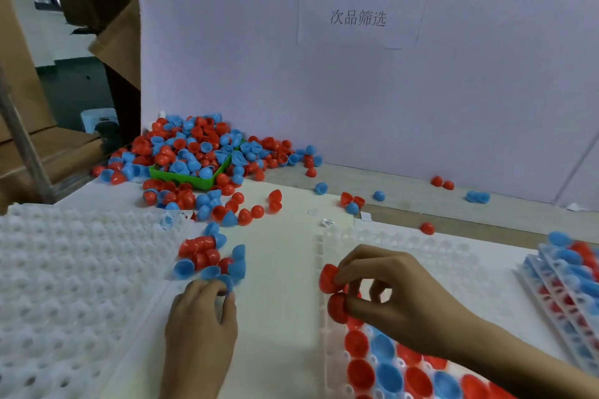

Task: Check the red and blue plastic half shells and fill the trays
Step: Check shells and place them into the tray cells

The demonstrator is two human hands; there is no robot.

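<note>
My right hand (385,295) pinches two red half shells (329,278) over the left edge of a clear tray (421,246). The tray's near rows hold red and blue shells in alternating pockets. My left hand (201,317) curls its fingertips on a blue half shell (223,283) at the near edge of a small cluster of red and blue shells (207,256) on the white table.
A big heap of shells (194,152) spills over a green bin (181,176) at the back left. An empty white tray (64,285) lies at left. Filled trays (570,278) are stacked at the right edge. Loose shells dot the table by the white wall.
</note>
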